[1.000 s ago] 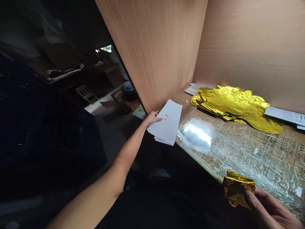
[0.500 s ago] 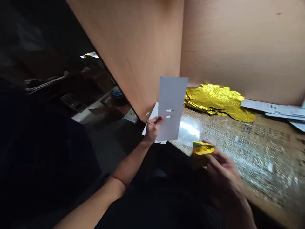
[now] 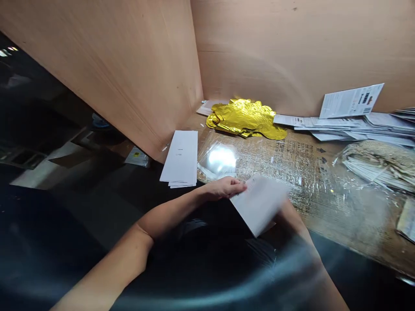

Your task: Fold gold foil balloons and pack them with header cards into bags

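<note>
My left hand (image 3: 228, 187) pinches the left edge of a white card (image 3: 259, 203) between thumb and fingers. The card tilts in front of me, near the table's front edge, and its right side is smeared by motion. Behind it is my right hand; only the wrist and forearm (image 3: 296, 222) show, so its fingers and anything in them are hidden. To the left, a small stack of white cards (image 3: 181, 157) with slits in the top one lies at the table's corner. A pile of shiny gold foil pieces (image 3: 248, 119) rests farther back.
Wooden panels (image 3: 275, 47) wall the left and back of the table. At the back right lie printed packaging cards (image 3: 352, 103), one leaning on the panel. A clear bag of white cord-like strands (image 3: 382, 164) sits at the right. Clear film covers the tabletop (image 3: 292, 168).
My left hand has moved right and down from the card stack with a white card. The right hand, which held a folded gold piece, is now hidden behind the card. My view has swung right.
</note>
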